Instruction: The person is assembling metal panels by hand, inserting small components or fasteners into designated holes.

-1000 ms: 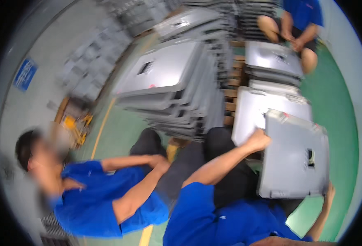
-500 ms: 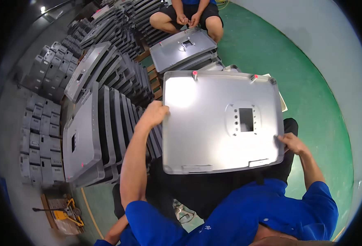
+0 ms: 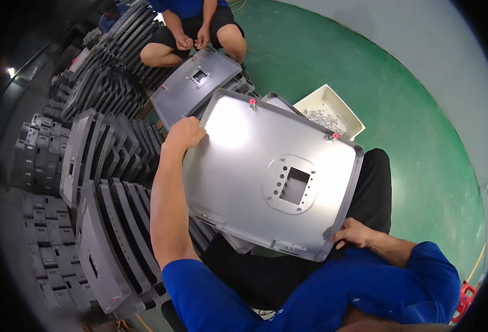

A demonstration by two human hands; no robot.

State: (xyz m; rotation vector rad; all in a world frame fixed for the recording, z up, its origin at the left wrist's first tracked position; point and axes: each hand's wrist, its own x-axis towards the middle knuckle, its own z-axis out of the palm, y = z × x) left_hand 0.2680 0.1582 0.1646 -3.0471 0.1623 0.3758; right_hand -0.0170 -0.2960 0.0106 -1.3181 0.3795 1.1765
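Observation:
A large silver sheet-metal panel [image 3: 238, 149] with a raised rim is held tilted above my lap. It has a rectangular cutout in a raised patch, small holes beside it, and two red-tipped posts near its far edge. My left hand [image 3: 186, 133] grips the panel's left edge, fingers wrapped over the rim. My right hand [image 3: 354, 232] closes on the lower right corner, its thumb against the rim. Behind the held panel, the dark rim of another panel [image 3: 280, 102] shows, mostly hidden.
A cream bin [image 3: 346, 113] of small metal parts stands beyond the panel. Ahead, a co-worker [image 3: 194, 33] sits behind a stack of panels [image 3: 186, 91]. More stacked panels [image 3: 97, 238] and grey boxlike parts [image 3: 45, 152] fill the left side. The floor [image 3: 421, 166] is green.
The held panel has turned clockwise and shifted left, with both hands still on it. My right hand has moved lower. The view has swung right, bringing the cream bin into fuller sight.

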